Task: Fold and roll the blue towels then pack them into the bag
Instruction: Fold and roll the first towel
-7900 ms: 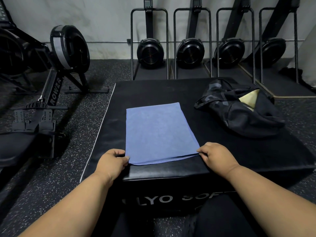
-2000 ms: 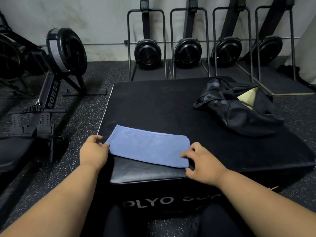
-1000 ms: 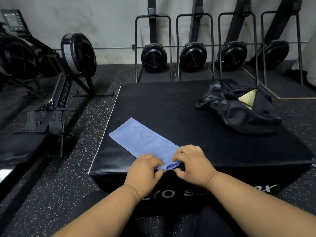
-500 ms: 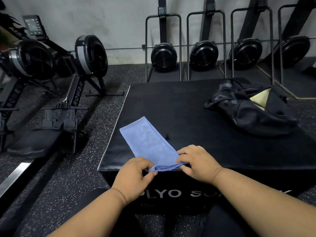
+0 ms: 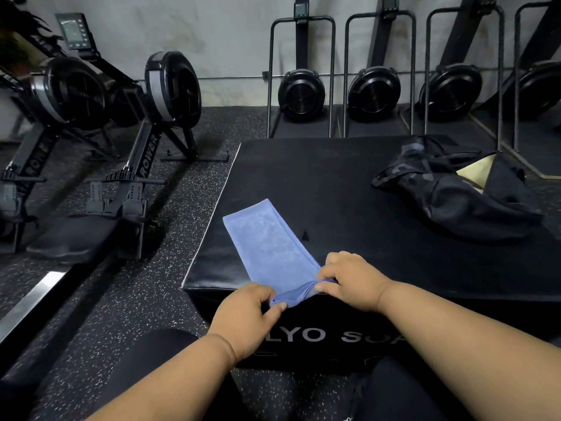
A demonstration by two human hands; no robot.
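Blue towel (image 5: pixel 270 247), folded into a long strip, lies diagonally on the black plyo box (image 5: pixel 349 189), its near end at the box's near edge. Left hand (image 5: pixel 246 314) pinches that end's left corner; right hand (image 5: pixel 352 279) pinches its right corner. Far right sits the black bag (image 5: pixel 455 196), unzipped.

plyo box (image 5: pixel 349 183) lettering part-hidden by forearms | bag (image 5: pixel 455 199) contents unclear
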